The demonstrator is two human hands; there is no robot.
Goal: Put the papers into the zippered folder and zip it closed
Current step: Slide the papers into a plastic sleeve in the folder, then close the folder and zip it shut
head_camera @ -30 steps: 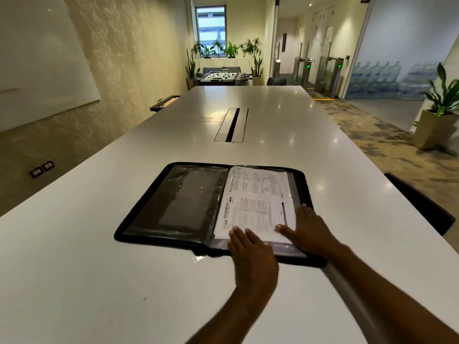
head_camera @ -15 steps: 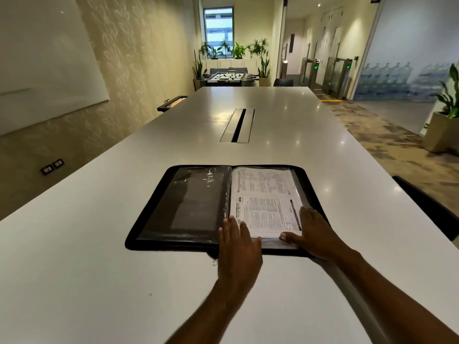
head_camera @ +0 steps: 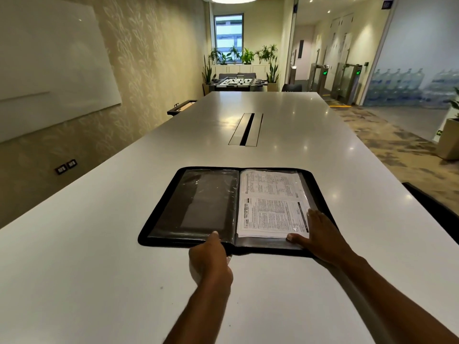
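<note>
A black zippered folder (head_camera: 159, 214) lies open and flat on the white table (head_camera: 87, 269). Its left half shows clear plastic sleeves over a dark lining. Printed papers (head_camera: 270, 204) lie on its right half under a clear sleeve. My left hand (head_camera: 211, 259) grips the near edge of the folder at the spine, thumb on top of the left sleeve. My right hand (head_camera: 323, 237) rests flat on the near right corner of the folder, thumb touching the papers' lower edge.
A long cable slot (head_camera: 246, 129) runs down the table's middle beyond the folder. A dark chair (head_camera: 434, 209) stands at the table's right edge. A whiteboard (head_camera: 49, 65) hangs on the left wall; a foosball table (head_camera: 236, 81) and plants stand far back.
My left hand slid left off the papers to the folder's near edge at the spine and closed on it. My right hand stayed on the right corner. The view tilted up a little.
</note>
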